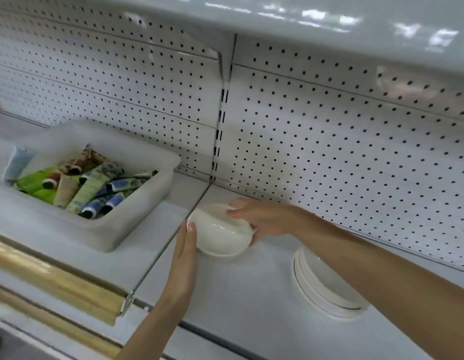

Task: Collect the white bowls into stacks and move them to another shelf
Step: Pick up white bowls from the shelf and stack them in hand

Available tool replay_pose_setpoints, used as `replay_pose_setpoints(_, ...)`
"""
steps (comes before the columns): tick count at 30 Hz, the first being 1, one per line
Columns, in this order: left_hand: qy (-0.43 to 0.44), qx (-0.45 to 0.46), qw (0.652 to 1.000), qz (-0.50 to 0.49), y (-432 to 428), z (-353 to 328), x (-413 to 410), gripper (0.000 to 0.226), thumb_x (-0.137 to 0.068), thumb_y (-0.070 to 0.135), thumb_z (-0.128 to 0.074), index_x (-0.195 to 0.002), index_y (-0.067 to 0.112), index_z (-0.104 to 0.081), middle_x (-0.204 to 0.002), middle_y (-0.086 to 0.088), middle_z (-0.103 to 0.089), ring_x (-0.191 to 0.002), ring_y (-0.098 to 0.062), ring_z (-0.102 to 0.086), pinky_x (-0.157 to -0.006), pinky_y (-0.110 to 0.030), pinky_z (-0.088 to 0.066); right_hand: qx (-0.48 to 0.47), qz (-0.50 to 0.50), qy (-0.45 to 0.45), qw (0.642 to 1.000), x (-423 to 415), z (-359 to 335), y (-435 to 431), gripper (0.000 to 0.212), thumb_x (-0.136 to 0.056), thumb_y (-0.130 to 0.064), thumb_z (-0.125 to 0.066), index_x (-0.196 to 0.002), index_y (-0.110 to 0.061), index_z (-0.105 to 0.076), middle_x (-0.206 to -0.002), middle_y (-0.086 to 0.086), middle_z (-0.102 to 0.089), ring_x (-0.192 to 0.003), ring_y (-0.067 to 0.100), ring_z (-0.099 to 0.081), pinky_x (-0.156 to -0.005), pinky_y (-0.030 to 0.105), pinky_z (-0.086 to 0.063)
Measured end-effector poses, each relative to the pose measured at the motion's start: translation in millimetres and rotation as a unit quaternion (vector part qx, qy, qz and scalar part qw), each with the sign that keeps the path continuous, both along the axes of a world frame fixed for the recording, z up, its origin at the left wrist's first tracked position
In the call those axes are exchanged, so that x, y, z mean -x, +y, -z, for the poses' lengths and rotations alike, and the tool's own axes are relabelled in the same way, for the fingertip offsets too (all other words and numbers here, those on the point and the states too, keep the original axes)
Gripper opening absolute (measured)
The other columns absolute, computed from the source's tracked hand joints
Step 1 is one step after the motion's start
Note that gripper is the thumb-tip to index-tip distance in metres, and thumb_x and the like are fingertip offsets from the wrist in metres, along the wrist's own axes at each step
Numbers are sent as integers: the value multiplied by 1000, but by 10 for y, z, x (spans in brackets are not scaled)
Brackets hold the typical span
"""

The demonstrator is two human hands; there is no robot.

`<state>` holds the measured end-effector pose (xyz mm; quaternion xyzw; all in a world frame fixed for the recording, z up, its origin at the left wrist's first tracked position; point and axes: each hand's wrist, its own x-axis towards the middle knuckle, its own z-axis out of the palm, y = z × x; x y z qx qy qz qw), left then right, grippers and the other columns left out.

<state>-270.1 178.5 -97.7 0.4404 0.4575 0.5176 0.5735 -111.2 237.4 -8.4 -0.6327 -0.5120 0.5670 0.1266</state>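
A stack of white bowls (pixel 220 235) stands on the white shelf (pixel 251 294), close to the joint between two shelf sections. My right hand (pixel 262 219) curls over the stack's far and right rim, fingers on top and thumb at the side. My left hand (pixel 185 258) lies with straight fingers pressed flat against the stack's left side. To the right, partly under my right forearm, sits a second stack of white dishes (pixel 327 292) with a thin dark rim line.
A translucent plastic bin (pixel 137 219) full of several cream tubes stands on the left shelf section. A gold price rail (pixel 57 284) runs along that shelf's front edge. White pegboard (pixel 329 152) backs the shelf, and an upper shelf (pixel 303 22) hangs overhead.
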Motion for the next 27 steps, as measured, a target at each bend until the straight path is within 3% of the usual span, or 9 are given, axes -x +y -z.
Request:
replay_pose_setpoints(3,-6,-3,1000,10,-12,-140,-68,75,-80,79,-37,-143,37,-38,-142,12,-47,-132,-9,-43,-116,-42,-29,-11,33,5,999,-41,-24,-26,22,-99,-27,-52,-119,-18,-48,-117,6,-54,-108,31,-57,-97,56,-48)
replay_pose_setpoints(6,0,-18,1000,17,-8,-308,-84,76,-83,76,-41,-148,41,-25,-150,19,-34,-138,-4,-32,-118,-38,-23,-26,50,69,996,-164,-200,-101,46,-88,-37,-67,-124,-12,-52,-112,4,-55,-87,25,-58,-85,45,-56)
replay_pose_setpoints(8,5,-41,999,22,-8,-473,-121,81,-76,77,-44,-147,45,-23,-150,24,-31,-139,0,-29,-118,-37,-23,-53,41,82,994,-290,-389,-236,39,-84,-37,-71,-115,-17,-57,-107,3,-58,-78,20,-59,-77,37,-57)
replay_pose_setpoints(10,16,-81,995,49,-53,-672,-217,84,-69,81,-47,-144,50,-23,-147,28,-32,-136,4,-31,-114,-30,-24,-87,43,90,991,-470,-571,-408,35,-82,-34,-74,-110,-20,-58,-112,5,-63,-85,19,-63,-84,35,-57)
replay_pose_setpoints(14,38,-97,990,99,-220,-918,-586,88,-72,70,-39,-150,45,-7,-157,23,-13,-143,-1,-16,-109,-23,-14,-113,79,104,985,-892,-790,-850,67,-64,-35,-85,-116,-6,-54,-106,2,-61,-86,16,-68,-88,33,-56)
replay_pose_setpoints(16,43,-104,987,118,-290,-958,-786,88,-72,67,-38,-150,43,-5,-156,22,-11,-144,1,-12,-106,-22,-12,-143,98,82,981,-1077,-801,-1090,62,-67,-27,-81,-118,-1,-60,-101,0,-66,-91,14,-66,-90,29,-55)
replay_pose_setpoints(18,40,-106,984,140,-360,-959,-955,85,-79,72,-44,-150,42,-7,-152,23,-14,-144,0,-12,-106,-23,-13,-186,120,66,973,-1206,-771,-1334,45,-72,-14,-79,-115,-13,-65,-104,-6,-70,-97,8,-66,-91,26,-54)
replay_pose_setpoints(24,41,-106,972,206,-565,-896,-1288,87,-74,62,-38,-151,36,-6,-152,22,-13,-135,5,-19,-104,-18,-17,-276,182,-22,944,-1433,-484,-1752,58,-68,-17,-84,-120,-33,-61,-113,-16,-68,-101,8,-66,-95,31,-50)
replay_pose_setpoints(27,48,-106,969,219,-616,-825,-1334,81,-78,57,-37,-150,36,-7,-143,25,-19,-118,19,-31,-93,-2,-23,-287,188,-33,939,-1480,-380,-1851,63,-67,-23,-85,-122,-37,-59,-113,-18,-67,-98,7,-67,-94,33,-53)
